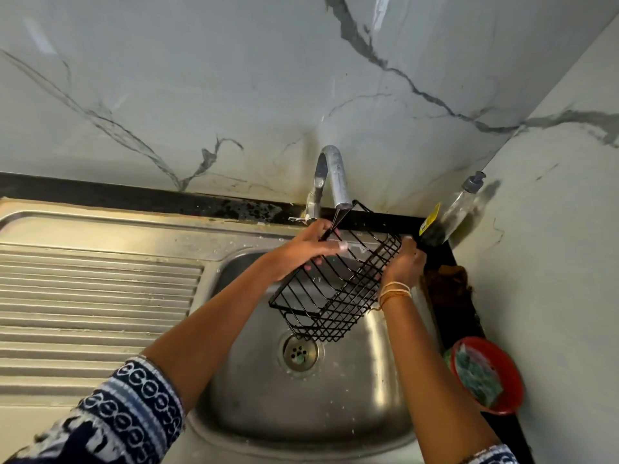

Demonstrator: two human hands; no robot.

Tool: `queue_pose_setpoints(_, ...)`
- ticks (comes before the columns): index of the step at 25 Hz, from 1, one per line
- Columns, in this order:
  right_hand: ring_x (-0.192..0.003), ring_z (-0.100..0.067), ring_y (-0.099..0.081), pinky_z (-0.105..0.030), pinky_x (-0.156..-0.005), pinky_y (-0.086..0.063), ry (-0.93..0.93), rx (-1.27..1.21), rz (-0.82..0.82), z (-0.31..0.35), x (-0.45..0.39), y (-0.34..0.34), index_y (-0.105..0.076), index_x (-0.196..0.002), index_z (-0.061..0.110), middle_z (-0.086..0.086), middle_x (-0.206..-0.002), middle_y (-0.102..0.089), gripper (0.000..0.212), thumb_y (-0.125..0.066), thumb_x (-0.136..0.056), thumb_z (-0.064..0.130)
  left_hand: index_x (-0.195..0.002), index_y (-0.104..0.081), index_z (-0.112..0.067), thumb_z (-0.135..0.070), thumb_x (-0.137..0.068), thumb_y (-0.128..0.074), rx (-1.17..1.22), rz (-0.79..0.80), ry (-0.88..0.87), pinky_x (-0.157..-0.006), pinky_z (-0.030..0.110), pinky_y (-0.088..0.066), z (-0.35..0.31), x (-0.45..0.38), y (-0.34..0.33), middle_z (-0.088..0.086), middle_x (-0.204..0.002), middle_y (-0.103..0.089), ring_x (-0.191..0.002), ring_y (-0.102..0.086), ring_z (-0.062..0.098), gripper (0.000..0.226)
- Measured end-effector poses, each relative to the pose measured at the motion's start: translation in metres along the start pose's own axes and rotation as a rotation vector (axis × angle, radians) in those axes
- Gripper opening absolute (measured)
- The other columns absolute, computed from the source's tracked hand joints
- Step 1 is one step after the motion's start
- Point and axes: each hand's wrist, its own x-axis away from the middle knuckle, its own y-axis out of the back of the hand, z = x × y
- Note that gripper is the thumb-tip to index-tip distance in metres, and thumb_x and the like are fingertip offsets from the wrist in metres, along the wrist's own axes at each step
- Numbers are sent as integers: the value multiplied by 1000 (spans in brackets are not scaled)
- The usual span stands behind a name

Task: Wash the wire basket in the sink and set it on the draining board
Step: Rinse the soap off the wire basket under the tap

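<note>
A black wire basket (pixel 335 293) hangs tilted over the steel sink bowl (pixel 254 390), its far end up under the tap spout (pixel 338 182). My left hand (pixel 301 249) grips the basket's left rim near the spout, fingers curled through the wires. On the opposite side my right hand (pixel 403 262), with bangles on the wrist, holds the basket's right side. The ribbed draining board (pixel 93 303) lies to the left of the bowl.
A drain strainer (pixel 300 353) sits in the bowl's bottom. A clear soap bottle (pixel 459 209) leans in the back right corner. A red bowl with scrub pads (pixel 485 376) and a brown cloth (pixel 449 286) lie on the black ledge at right. Marble walls close the back and right.
</note>
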Motion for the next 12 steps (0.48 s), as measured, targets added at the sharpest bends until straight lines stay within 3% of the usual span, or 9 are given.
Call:
queue_pose_setpoints(2, -69, -21, -46, -30, -69, -34, 0, -49, -56, -1, 3, 1, -59, -91, 8, -5, -78, -52, 26, -47, -94, 30, -114, -58, -19, -53, -89, -51, 221, 6, 126, -67, 30, -45, 2, -3, 13, 5, -94, -57, -78, -54, 16, 44)
queue_pose_setpoints(4, -54, -16, -36, -29, -60, -30, 128, -2, -42, -4, 10, -5, -48, -70, 14, 0, -59, -41, 25, -46, -94, 21, -102, -65, -11, -43, -95, -47, 373, -123, 264, -68, 31, -45, 8, -13, 23, 7, -84, -61, -71, -58, 18, 37)
queue_pose_setpoints(7, -55, -18, -46, -30, -55, -40, 271, 247, 88, -11, 21, -17, -46, -81, 16, 4, -60, -45, 26, -45, -96, 38, -87, -63, -13, -24, -92, -48, 546, -260, 388, -67, 32, -42, 14, -27, 24, 6, -68, -64, -64, -58, 23, 19)
queue_pose_setpoints(9, -62, -26, -59, -40, -57, -53, 267, 331, 133, -15, 20, -21, -47, -89, 22, 3, -66, -51, 29, -41, -96, 50, -78, -56, -14, -19, -96, -42, 600, -381, 415, -64, 33, -48, 14, -34, 26, 8, -69, -63, -68, -59, 25, 23)
queue_pose_setpoints(10, -63, -29, -61, -44, -56, -56, 248, 328, 136, -16, 16, -22, -52, -93, 21, 0, -69, -54, 35, -39, -95, 53, -82, -57, -12, -18, -98, -42, 631, -442, 412, -61, 33, -51, 13, -39, 29, 9, -73, -61, -69, -60, 24, 23)
queue_pose_setpoints(12, -57, -24, -59, -36, -48, -55, 174, 277, 139, -14, 10, -23, -61, -107, 16, -3, -77, -58, 48, -37, -96, 55, -91, -57, -7, -16, -100, -43, 723, -534, 383, -58, 31, -53, 9, -46, 34, 8, -77, -59, -68, -60, 21, 19)
